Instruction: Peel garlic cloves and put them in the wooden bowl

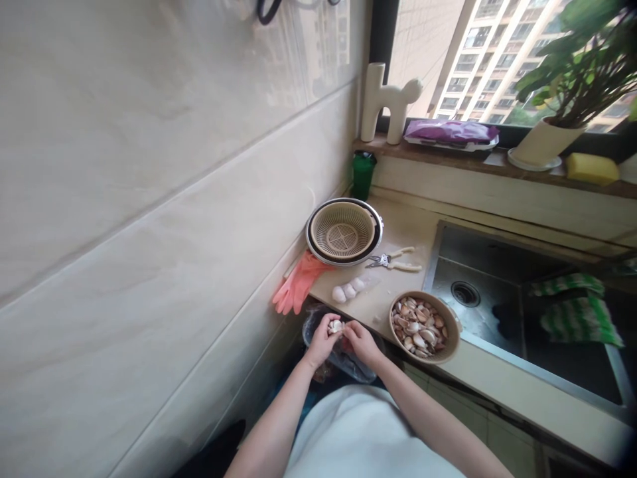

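My left hand point(323, 338) and my right hand point(359, 340) meet just below the counter's front edge, both gripping a garlic bulb point(336, 326) held between the fingertips. A clear plastic bag point(343, 358) lies open right beneath the hands. To the right, a brown bowl point(444, 317) holds several garlic cloves point(419, 326). Whole garlic bulbs point(347, 291) lie on the counter just beyond my hands.
A beige colander in a metal bowl point(344, 231) sits near the wall, scissors point(395, 261) beside it, pink rubber gloves point(297, 284) hanging off the counter edge. A steel sink point(502, 299) with green cloth point(572, 312) is at the right. A potted plant point(547, 139) stands on the sill.
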Action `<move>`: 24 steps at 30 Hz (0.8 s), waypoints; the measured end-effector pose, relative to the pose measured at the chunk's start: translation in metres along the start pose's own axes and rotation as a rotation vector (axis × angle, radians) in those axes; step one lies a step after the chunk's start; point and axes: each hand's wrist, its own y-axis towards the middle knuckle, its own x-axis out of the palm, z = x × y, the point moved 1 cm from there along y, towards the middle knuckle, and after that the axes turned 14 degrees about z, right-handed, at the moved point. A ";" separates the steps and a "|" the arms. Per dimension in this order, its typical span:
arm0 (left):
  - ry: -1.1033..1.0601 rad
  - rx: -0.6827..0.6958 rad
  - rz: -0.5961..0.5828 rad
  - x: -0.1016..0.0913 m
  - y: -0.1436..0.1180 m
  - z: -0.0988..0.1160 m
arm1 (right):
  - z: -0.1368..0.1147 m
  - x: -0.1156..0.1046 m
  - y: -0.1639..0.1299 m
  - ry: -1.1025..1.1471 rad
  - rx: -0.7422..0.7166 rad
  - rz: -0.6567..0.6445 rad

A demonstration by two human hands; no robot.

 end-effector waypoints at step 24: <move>0.187 0.149 -0.238 0.010 -0.016 0.028 | -0.020 -0.017 -0.006 -0.210 -0.197 0.037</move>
